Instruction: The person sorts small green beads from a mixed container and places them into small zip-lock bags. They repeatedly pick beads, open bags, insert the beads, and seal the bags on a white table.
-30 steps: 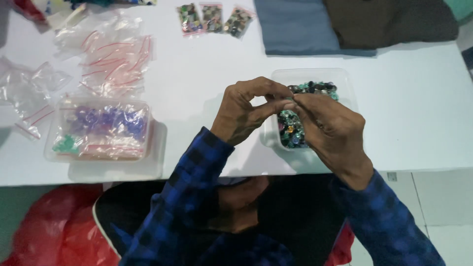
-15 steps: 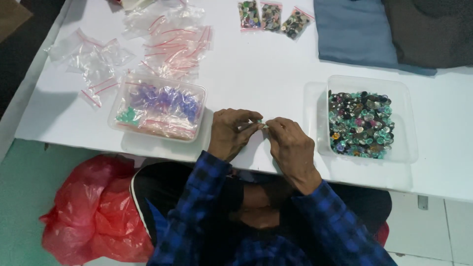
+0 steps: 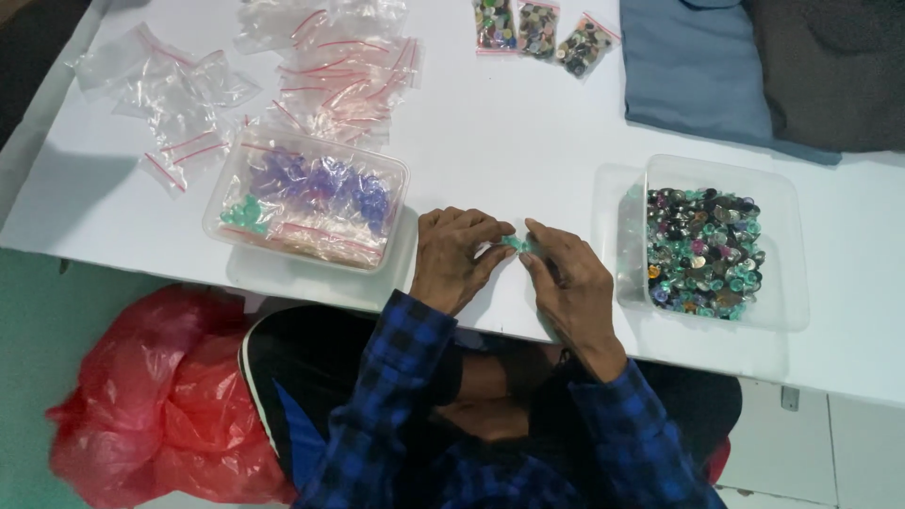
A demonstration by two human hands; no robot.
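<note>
Left hand [image 3: 457, 256] and right hand [image 3: 570, 283], now lowered onto the white table [image 3: 528, 123] from mid-air, fingertips pinched together on small green pieces [image 3: 514, 244] between them; clear tub of mixed buttons [image 3: 702, 250] right of fingers, bagged tub [image 3: 306, 203] left

1. A small green piece [image 3: 514, 243], partly wrapped in clear plastic, is sitting pinched between the fingertips of both hands, just above the desk's near edge.
2. Its exact shape is too small to tell.
3. It is lying between the clear tub of purple and green pieces [image 3: 306, 207] and the clear tub of mixed dark and green buttons [image 3: 702, 250].
</note>
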